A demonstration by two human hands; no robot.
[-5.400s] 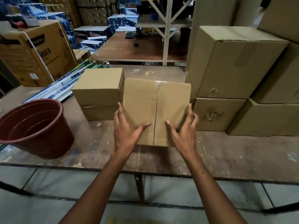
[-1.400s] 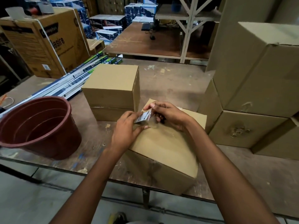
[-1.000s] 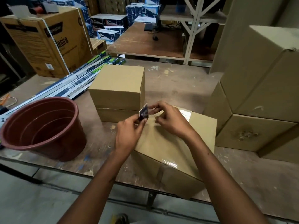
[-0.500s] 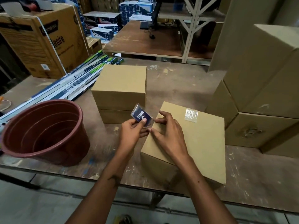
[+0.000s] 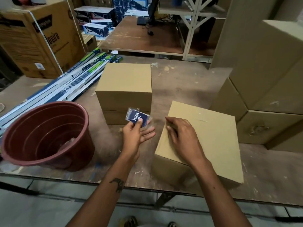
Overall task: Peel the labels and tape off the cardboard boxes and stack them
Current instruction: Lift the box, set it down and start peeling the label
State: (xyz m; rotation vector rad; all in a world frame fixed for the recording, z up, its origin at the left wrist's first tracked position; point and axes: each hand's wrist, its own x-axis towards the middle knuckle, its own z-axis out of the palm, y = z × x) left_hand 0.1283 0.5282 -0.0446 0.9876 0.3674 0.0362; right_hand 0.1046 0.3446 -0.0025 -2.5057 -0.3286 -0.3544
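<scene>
The left hand pinches the peeled blue label between thumb and forefinger, other fingers loose, between the stacked boxes and the bucket. The right hand rests curled, gripping nothing, on the box, which overhangs the bench. Pressing there could tip it off; the label's tape (sticky, probably) may cling to fingers instead of dropping.
</scene>
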